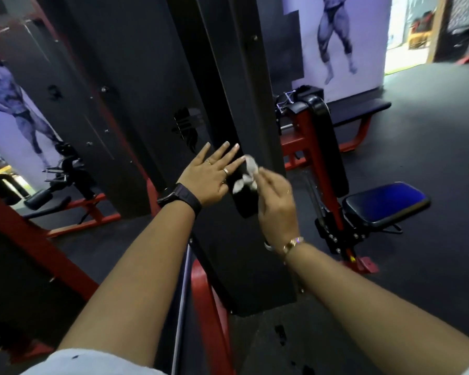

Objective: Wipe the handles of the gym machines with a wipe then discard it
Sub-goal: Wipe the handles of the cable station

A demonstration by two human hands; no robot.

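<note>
K: Forearms nearest, white sleeve (92, 361) at bottom edge. Both reach toward centre frame.

M: Grips?

K: Right hand (275, 204) pinches the wipe (248, 175), crumpled white, between thumb and fingertips. Left hand (209, 177) holds nothing, fingers spread straight (whether it presses the black column (228, 90), cannot tell).

M: Wipe relative to the grip?

K: Up and left of the right knuckles, lying between the two hands, against a dark handle (243, 205), which I take to be a padded grip; blurred. Its long axis runs steeply, upper left to lower right. Right hand nearer, already on it; left just beside.

M: So the next stroke?

K: My guess is down that axis, toward the rounded lower end.

M: Writing?

K: None legible. Cut-out emblem (186, 128) on the column, no letters. Poster (336, 36), upper right, shows a muscular figure only.
</note>
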